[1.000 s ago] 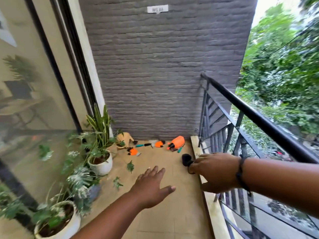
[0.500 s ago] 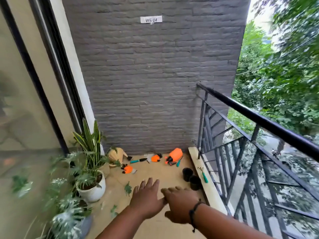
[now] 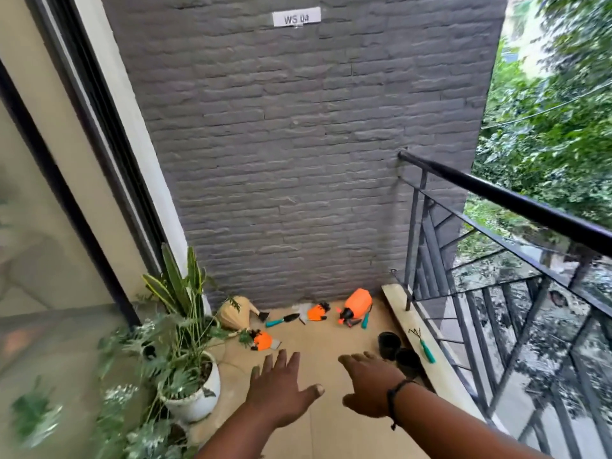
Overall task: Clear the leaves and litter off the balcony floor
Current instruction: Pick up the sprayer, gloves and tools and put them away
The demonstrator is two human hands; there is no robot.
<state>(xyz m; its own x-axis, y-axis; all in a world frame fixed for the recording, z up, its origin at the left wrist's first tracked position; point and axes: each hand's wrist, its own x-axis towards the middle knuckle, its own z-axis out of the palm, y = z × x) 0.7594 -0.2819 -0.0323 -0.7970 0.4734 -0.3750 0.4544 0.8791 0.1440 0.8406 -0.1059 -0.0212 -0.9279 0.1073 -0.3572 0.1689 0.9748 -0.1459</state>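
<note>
Two hands reach forward over the tan balcony floor (image 3: 331, 339), both with fingers straight and spread, holding nothing. On the left hand (image 3: 281, 392) the fingers fan out and the thumb sticks off to the right; the right hand (image 3: 367, 385) lies palm down beside it, a dark band round its wrist, and the two hands are apart. Just past the right fingertips stand two small black pots (image 3: 399, 351), close together, next to the pale ledge (image 3: 397, 309) under the black railing (image 3: 496, 193). On that ledge lies a small rake with a teal handle (image 3: 424, 346). Ahead of the left hand lies an orange glove (image 3: 262, 340) with a green leaf (image 3: 245, 336) touching its left side. Farther off, along the foot of the grey brick wall (image 3: 298, 160), lie a tan watering can (image 3: 235, 313) on its side, a trowel with a teal handle (image 3: 281, 320), a second orange glove (image 3: 317, 312) and an orange spray bottle (image 3: 356, 304) tipped over. At left, a white pot (image 3: 198, 395) holds leafy plants against the glass door (image 3: 49, 260). A white label on the wall (image 3: 296, 17) reads "WS 04".
</note>
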